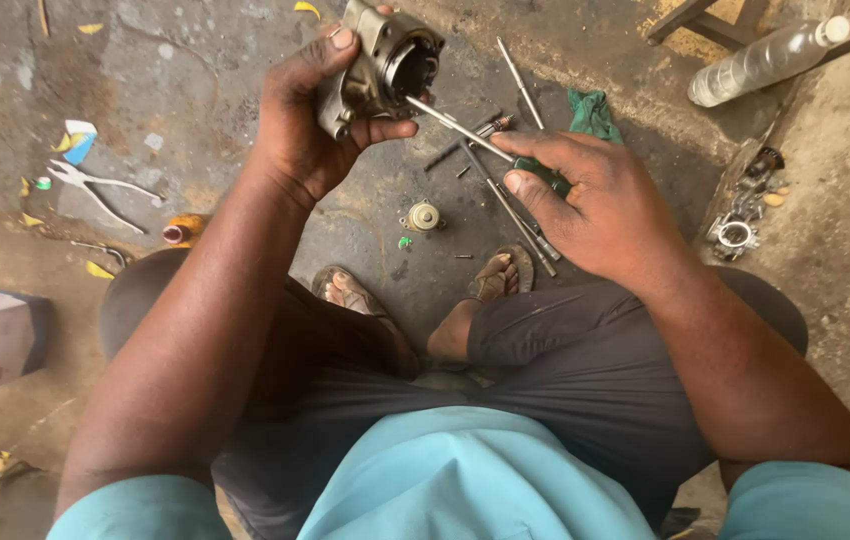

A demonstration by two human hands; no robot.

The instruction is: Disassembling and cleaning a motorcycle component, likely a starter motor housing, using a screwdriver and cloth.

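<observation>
Left hand (307, 120) is gripping a metal carburetor body (377, 65), raised above the concrete floor (195, 70). Right hand (595, 205) is clasping a green-handled screwdriver (465, 128), its tip touching the carburetor body. Pliers (95, 188) are lying well left of it.

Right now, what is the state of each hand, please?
Left hand: closed, holding a metal housing part.
Right hand: closed on a green-handled screwdriver, its tip at the part's opening.
</observation>
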